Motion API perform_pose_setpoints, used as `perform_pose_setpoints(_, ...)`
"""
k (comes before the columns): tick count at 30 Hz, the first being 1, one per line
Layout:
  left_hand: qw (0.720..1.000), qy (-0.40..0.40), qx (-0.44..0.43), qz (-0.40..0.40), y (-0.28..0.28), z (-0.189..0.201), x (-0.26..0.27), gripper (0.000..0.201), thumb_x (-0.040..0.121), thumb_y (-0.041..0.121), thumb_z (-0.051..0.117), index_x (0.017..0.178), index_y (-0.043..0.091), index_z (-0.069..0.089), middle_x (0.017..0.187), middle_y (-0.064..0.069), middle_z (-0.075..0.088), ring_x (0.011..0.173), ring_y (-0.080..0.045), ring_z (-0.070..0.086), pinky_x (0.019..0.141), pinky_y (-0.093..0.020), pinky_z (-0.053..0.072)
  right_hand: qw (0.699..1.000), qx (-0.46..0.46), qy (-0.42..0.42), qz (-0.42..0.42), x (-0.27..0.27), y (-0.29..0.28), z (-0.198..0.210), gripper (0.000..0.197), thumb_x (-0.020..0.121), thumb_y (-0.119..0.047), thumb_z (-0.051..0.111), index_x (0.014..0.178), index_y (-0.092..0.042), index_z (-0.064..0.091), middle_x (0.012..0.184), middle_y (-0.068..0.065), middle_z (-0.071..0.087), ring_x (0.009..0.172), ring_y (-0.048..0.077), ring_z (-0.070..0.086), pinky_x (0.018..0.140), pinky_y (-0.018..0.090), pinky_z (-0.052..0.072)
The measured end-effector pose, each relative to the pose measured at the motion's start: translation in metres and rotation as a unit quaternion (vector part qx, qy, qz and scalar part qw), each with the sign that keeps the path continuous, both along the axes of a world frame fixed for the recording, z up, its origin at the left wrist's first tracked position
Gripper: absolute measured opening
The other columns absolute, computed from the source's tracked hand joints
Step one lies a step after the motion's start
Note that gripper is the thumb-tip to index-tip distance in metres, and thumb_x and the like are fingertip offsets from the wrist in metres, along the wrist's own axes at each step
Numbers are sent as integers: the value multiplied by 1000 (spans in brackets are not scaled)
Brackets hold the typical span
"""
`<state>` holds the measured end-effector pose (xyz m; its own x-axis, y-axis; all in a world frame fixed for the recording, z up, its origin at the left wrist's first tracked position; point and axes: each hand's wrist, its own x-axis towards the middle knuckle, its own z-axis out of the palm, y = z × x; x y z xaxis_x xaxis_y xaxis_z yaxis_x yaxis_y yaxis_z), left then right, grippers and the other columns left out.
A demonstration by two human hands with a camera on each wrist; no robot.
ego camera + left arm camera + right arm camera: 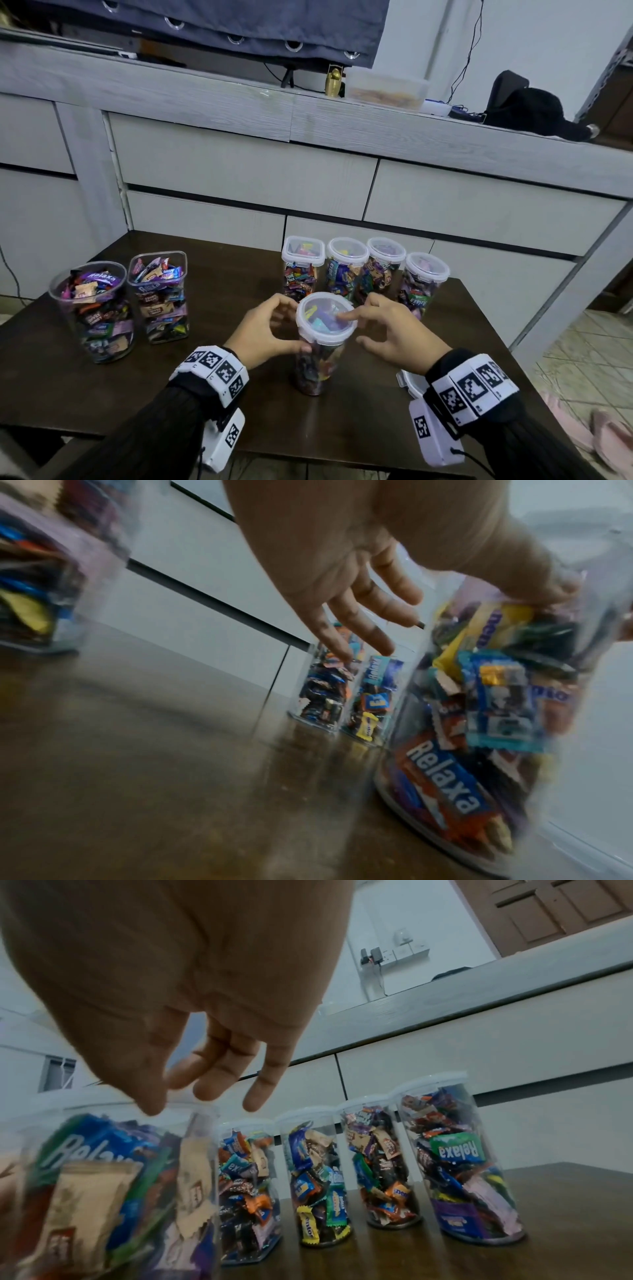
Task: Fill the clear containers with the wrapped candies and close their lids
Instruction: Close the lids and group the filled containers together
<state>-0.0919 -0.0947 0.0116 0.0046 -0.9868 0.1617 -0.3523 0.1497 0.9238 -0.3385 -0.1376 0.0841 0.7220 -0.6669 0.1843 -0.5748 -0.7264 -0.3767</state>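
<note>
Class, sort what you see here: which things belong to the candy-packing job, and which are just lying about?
Part of the job:
- front container with its lid, between left hand and right hand
- four lidded containers
- two open filled containers
- spare lid

Just lying about:
- gold figurine
- plastic box
- black bag
</note>
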Motion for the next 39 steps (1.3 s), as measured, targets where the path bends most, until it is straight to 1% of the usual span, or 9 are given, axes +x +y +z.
perform_pose_setpoints(4,1000,5,-8,-5,6,-1,9,36,75,13,83,105,22,65,104,7,73,102,-4,66,96,-31,51,998,-53,8,35,7,2,-1,28,84,-22,69,111,-28,68,117,-5,46,111,10,45,96,23,40)
perform_pose_setpoints(7,1000,-1,2,-19,7,-1,2,42,81,7,75,112,30,60,112,12,68,107,4,61,102,-32,48,998,-24,3,51,13,1,-1,29,84,-26,70,112,-24,63,144,-7,39,133,8,37,110,29,34)
perform_pose_setpoints(14,998,-2,23,-62,3,-18,-24,110,47,50,92,135,44,28,138,20,46,128,7,43,107,-16,34,997,-23,52,48,16,-3,3,57,77,-23,76,128,-36,55,142,-14,44,124,10,37,107,24,28)
perform_pose_setpoints(16,997,17,19,-68,0,-23,-30,110,47,47,92,133,47,23,138,21,43,129,11,40,107,-12,32,995,-16,78,53,14,-5,8,61,78,-20,75,130,-40,52,142,-17,42,122,10,38,105,25,30)
perform_pose_setpoints(21,999,6,0,-46,-10,-24,-24,97,55,33,94,131,41,35,133,15,50,124,5,46,111,-27,36,995,11,79,66,6,-7,17,46,81,-16,72,122,-33,63,136,-14,50,117,7,46,99,23,40)
perform_pose_setpoints(24,998,-22,3,-51,-13,-23,-19,97,52,37,94,130,41,38,128,20,48,118,13,45,109,-27,38,997,-9,58,57,10,-5,13,38,79,-18,75,115,-25,68,126,-8,57,111,12,49,94,25,43)
perform_pose_setpoints(29,998,-37,26,-51,-13,-26,-17,106,53,40,92,139,38,30,135,19,46,127,3,43,113,-31,35,997,-63,34,41,18,-2,1,35,78,-22,75,113,-23,67,109,-4,57,99,11,44,90,30,42)
perform_pose_setpoints(34,997,-35,-23,-69,-8,-29,-23,110,55,34,94,144,27,31,140,13,45,131,2,41,114,-26,32,1000,-14,18,4,29,8,-14,63,73,-55,68,127,-37,42,141,-11,26,127,12,22,107,31,30)
perform_pose_setpoints(39,993,-48,-17,-104,-6,-39,-38,109,55,26,94,139,36,26,140,15,43,130,6,39,111,-14,29,998,-28,44,-28,35,11,-26,74,71,-47,74,134,-36,36,150,-6,25,137,16,20,113,32,23)
